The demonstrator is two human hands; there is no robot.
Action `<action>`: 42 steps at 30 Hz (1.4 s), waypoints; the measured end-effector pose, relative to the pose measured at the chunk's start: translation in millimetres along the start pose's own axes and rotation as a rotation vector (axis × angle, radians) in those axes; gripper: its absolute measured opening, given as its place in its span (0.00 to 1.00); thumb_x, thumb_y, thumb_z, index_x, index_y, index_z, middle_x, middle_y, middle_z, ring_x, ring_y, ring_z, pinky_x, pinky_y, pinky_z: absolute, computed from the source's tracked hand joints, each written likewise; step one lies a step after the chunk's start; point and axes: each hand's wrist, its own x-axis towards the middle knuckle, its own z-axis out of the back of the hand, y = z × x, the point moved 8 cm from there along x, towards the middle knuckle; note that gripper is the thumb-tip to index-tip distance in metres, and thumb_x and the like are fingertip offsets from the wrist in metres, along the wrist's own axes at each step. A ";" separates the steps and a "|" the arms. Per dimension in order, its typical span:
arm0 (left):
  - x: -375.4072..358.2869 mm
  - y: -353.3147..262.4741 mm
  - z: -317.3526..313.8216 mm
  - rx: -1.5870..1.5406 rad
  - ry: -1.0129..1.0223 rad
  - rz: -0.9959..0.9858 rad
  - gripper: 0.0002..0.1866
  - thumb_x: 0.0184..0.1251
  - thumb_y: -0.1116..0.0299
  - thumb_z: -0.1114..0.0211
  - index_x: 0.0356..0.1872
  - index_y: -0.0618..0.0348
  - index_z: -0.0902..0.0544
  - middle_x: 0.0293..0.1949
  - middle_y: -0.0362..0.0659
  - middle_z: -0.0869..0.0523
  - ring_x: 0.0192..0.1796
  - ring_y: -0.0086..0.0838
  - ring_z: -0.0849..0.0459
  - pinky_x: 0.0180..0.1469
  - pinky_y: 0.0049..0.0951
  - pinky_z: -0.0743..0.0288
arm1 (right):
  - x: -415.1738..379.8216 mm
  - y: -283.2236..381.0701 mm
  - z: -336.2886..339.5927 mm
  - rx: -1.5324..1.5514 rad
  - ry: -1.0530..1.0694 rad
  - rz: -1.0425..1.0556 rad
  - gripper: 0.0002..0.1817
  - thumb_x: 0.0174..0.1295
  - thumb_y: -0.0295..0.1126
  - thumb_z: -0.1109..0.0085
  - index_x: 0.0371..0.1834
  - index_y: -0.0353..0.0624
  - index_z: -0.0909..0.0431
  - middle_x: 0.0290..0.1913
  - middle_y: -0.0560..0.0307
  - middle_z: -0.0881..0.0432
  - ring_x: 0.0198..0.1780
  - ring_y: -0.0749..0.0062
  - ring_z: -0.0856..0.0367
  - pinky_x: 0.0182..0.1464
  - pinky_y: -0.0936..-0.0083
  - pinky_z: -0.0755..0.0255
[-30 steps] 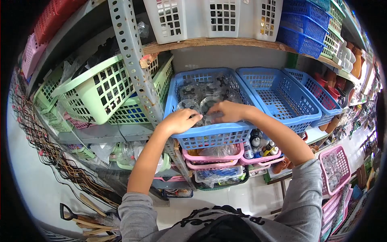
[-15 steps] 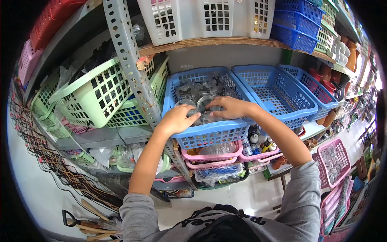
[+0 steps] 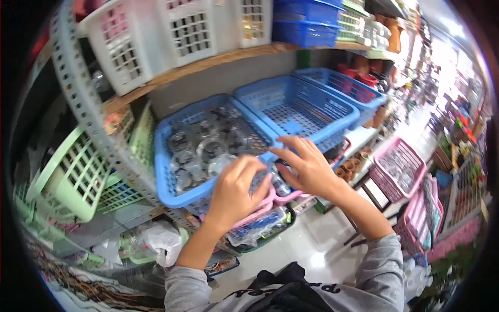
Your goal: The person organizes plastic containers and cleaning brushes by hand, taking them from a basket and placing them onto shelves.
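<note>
A blue basket (image 3: 165,183) on the shelf holds many clear, round plastic pieces (image 3: 212,149). My left hand (image 3: 237,190) is over the front edge of this basket, fingers bent and apart, with nothing seen in it. Just to its right, my right hand (image 3: 306,165) hovers near the basket's front right corner, its fingers spread and empty. Beside the filled basket stands a second blue basket (image 3: 296,106) with its slotted bottom showing.
White baskets (image 3: 189,34) and dark blue baskets (image 3: 306,31) line the shelf above. A perforated metal post (image 3: 86,104) and a green basket (image 3: 67,179) are at left. A pink basket (image 3: 397,169) stands at lower right.
The view has turned to the right. Both my hands have lifted from the clear pieces and moved back toward me, over the basket's front edge.
</note>
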 end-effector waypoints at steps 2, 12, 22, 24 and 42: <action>-26.4 -5.7 -44.3 -0.185 0.152 0.021 0.08 0.54 0.74 0.34 0.35 0.63 0.21 0.37 0.49 0.19 0.41 0.39 0.18 0.44 0.33 0.25 | -53.6 -3.3 12.4 -0.051 -0.036 -0.084 0.22 0.46 0.24 0.38 0.48 0.42 0.26 0.47 0.48 0.27 0.45 0.54 0.26 0.45 0.65 0.32; -348.4 87.6 -321.8 -0.380 1.064 0.384 0.18 0.60 0.59 0.39 0.49 0.58 0.23 0.48 0.51 0.20 0.52 0.42 0.21 0.53 0.37 0.28 | -542.1 17.9 -70.0 -0.177 0.544 -1.182 0.22 0.51 0.35 0.38 0.51 0.45 0.26 0.60 0.42 0.33 0.56 0.47 0.29 0.53 0.58 0.29; -547.8 168.3 -398.2 -0.026 1.794 0.771 0.17 0.55 0.55 0.36 0.39 0.56 0.16 0.36 0.45 0.14 0.38 0.32 0.16 0.43 0.32 0.23 | -750.0 194.0 -84.2 0.159 0.688 -2.091 0.21 0.50 0.40 0.39 0.48 0.45 0.22 0.49 0.41 0.23 0.53 0.49 0.24 0.53 0.61 0.28; -534.8 161.8 -419.2 -0.096 1.823 0.652 0.18 0.56 0.54 0.38 0.39 0.56 0.15 0.36 0.43 0.14 0.36 0.31 0.17 0.41 0.32 0.23 | -754.7 184.7 -86.5 0.171 0.595 -2.147 0.21 0.50 0.40 0.39 0.48 0.45 0.22 0.48 0.41 0.22 0.52 0.49 0.23 0.53 0.61 0.28; -98.9 -29.3 -625.4 -0.935 1.134 0.241 0.13 0.63 0.65 0.38 0.45 0.61 0.20 0.45 0.46 0.18 0.48 0.32 0.19 0.50 0.28 0.27 | -696.7 -35.1 20.3 -0.073 -0.431 -1.965 0.13 0.58 0.32 0.43 0.43 0.37 0.21 0.34 0.52 0.17 0.30 0.74 0.21 0.34 0.77 0.26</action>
